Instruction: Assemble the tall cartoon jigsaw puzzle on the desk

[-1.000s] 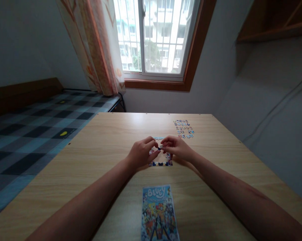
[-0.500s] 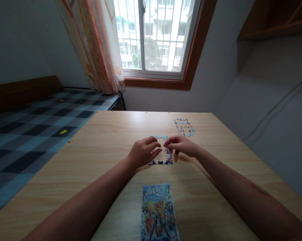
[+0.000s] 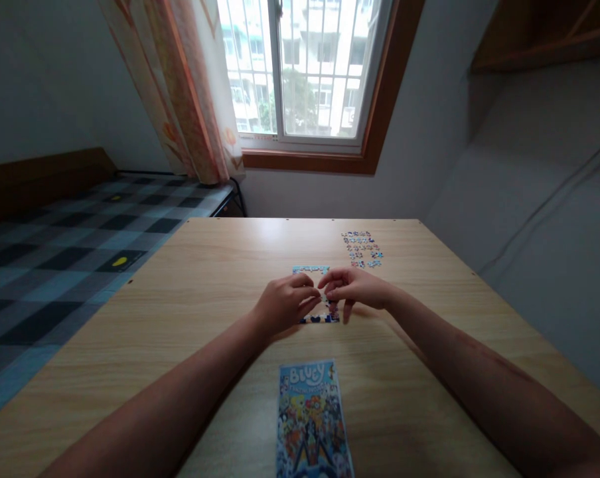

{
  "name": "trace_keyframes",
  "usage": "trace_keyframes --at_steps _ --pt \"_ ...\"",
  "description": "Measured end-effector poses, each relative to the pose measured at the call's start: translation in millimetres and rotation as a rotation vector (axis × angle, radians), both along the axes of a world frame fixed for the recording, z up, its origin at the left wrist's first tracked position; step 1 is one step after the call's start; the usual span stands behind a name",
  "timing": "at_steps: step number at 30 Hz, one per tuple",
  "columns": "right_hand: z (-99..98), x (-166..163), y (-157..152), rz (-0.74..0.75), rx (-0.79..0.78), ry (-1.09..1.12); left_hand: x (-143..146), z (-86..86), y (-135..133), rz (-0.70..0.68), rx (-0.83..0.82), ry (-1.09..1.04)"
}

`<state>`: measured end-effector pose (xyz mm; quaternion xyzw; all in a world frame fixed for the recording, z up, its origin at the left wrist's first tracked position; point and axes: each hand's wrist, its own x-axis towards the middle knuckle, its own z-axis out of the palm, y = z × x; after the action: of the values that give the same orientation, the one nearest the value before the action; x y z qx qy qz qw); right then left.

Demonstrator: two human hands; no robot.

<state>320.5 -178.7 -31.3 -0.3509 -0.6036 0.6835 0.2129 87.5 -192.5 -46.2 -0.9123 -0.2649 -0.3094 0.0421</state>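
Observation:
A jigsaw puzzle frame point(image 3: 316, 319) of joined edge pieces lies on the wooden table, its middle showing bare wood. Over its left side is my left hand point(image 3: 287, 302), thumb and fingertips drawn together; whatever they may pinch is too small to make out. My right hand point(image 3: 357, 289) hovers above the frame's right side, index finger and thumb curved but apart, the other fingers hanging loosely. The fingertips of both hands nearly meet over the frame's inside. Both hands cover parts of the frame's sides.
Loose puzzle pieces point(image 3: 362, 247) lie in rows towards the far right of the table point(image 3: 205, 265). A printed "Bluey" picture sheet point(image 3: 312, 418) lies close to me between my forearms. Left of the table is a bed with a checked cover point(image 3: 81, 245); a window point(image 3: 310, 73) is behind.
My left thumb and fingers have closed together. My right index finger has stretched out leftward, away from the thumb. The whole view has shifted slightly.

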Motion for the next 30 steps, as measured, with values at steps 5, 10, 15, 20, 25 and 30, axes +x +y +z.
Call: trace_keyframes --at_steps 5,10,15,20,25,30 --pt "1.7 -1 -1 0.009 -0.005 -0.044 1 -0.4 -1 0.000 -0.033 -0.031" --pt "3.1 4 2 0.036 0.014 -0.100 3 0.0 -3 -0.008 -0.117 -0.020" --pt "10.0 12 7 -0.030 0.227 -0.394 3 -1.4 -4 0.020 -0.248 0.031" --pt "14.0 6 1 0.049 0.313 -0.610 3 -2.1 -4 0.029 -0.270 0.084" --pt "7.6 1 0 0.052 0.395 -0.647 4 -2.6 -3 0.030 -0.275 0.098" --pt "-0.8 3 6 0.067 0.481 -0.658 5 -2.7 -2 0.020 -0.282 0.119"
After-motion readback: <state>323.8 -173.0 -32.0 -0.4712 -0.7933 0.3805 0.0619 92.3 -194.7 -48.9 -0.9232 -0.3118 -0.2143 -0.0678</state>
